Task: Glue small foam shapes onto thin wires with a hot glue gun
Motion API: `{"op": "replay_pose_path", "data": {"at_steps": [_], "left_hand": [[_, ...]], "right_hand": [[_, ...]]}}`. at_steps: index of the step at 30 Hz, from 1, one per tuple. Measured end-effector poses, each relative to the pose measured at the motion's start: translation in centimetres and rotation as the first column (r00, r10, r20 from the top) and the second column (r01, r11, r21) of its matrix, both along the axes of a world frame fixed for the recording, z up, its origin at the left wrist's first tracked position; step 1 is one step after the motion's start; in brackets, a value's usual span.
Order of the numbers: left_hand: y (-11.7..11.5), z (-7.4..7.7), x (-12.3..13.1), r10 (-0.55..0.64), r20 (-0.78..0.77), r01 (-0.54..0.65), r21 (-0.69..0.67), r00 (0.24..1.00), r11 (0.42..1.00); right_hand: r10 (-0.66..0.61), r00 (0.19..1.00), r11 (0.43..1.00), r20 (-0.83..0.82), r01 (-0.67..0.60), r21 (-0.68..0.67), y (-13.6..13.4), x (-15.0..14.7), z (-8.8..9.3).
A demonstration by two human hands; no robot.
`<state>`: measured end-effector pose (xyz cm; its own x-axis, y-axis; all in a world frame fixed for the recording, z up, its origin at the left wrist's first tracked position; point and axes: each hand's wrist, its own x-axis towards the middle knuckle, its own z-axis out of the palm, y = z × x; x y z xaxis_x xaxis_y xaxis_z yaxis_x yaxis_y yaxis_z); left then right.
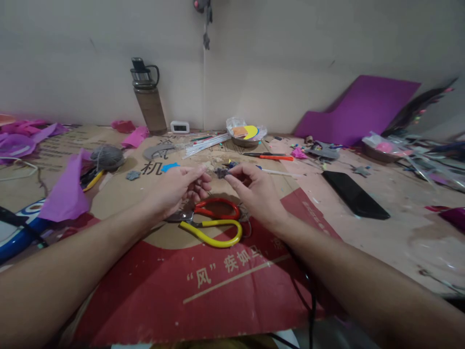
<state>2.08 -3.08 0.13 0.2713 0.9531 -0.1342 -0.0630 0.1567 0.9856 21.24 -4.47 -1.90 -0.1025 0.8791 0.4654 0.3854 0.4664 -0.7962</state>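
My right hand (252, 186) pinches a small grey fuzzy piece (221, 172) between thumb and forefinger, above the cardboard. To its left, a short gap away, my left hand (183, 188) has its thumb and forefinger pressed together; whatever sits between them is too small to make out. Just below both hands lies a pair of scissors (211, 238) with one red and one yellow handle, its blades partly covered by my left hand. A blue star-like cutout (170, 167) rests beside my left wrist. Farther left are a small grey star-like piece (133, 175) and a ball of grey yarn (107, 157).
Red-printed cardboard (152, 295) covers the table's middle. Behind stand a tilted water bottle (149, 104), a small white clock (180, 127) and a bowl (249, 140) of scraps. An orange-handled cutter (278, 157) and a black phone (354, 194) lie right. Purple sheets (359, 109) lean against the wall.
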Motion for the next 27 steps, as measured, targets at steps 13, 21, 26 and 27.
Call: {"op": "replay_pose_path", "data": {"at_steps": [13,21,26,27], "left_hand": [[0.2,-0.8,0.0,-0.032,-0.053,0.037,0.096,0.998,0.995],[0.0,-0.9,0.0,-0.086,-0.138,0.103,0.121,0.987,0.987],[-0.2,-0.6,0.3,-0.071,-0.029,0.073,0.064,0.997,0.995],[-0.2,-0.6,0.3,-0.078,-0.018,0.079,0.052,0.997,0.996]], "right_hand": [[-0.005,0.998,0.995,0.07,-0.002,0.099,0.1,0.1,0.1],[0.133,0.986,0.97,-0.103,-0.151,-0.191,0.0,-0.7,0.2],[0.069,0.987,0.961,-0.145,-0.105,-0.254,0.1,-0.8,0.0],[0.066,0.988,0.961,-0.139,-0.101,-0.258,0.1,-0.8,-0.1]]}}
